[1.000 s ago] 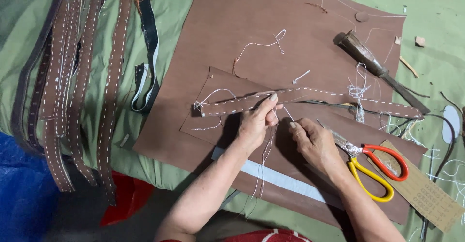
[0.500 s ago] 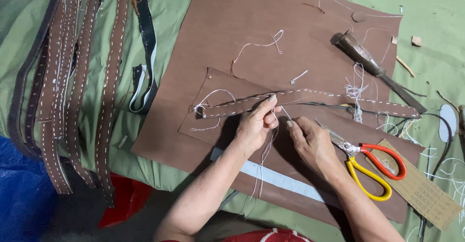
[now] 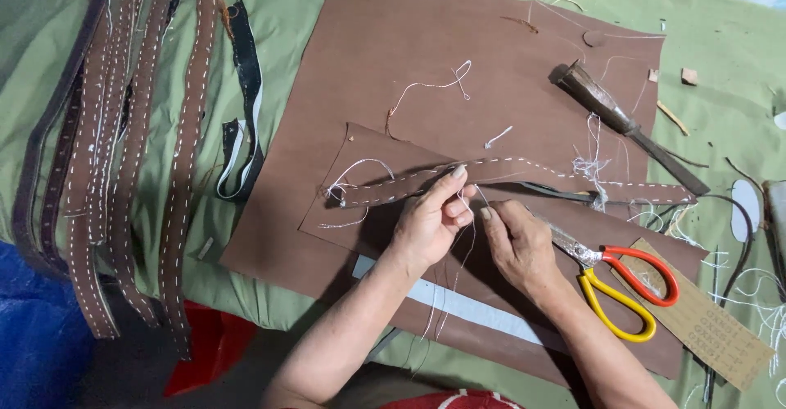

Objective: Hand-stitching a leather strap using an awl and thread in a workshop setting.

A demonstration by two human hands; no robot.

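Head view: left hand (image 3: 430, 221) pinches long brown stitched leather strap (image 3: 524, 178) on brown leather sheet (image 3: 426, 57); right hand (image 3: 517, 241) fingers closed on white thread (image 3: 449, 290). Versus earlier: hands barely shifted, strap's left end curls slightly lower. Red-yellow scissors (image 3: 626, 282) unmoved.

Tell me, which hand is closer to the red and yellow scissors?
Right. The right hand lies right beside the scissors, almost touching the blades; the left hand is farther off, on the stitched strap.
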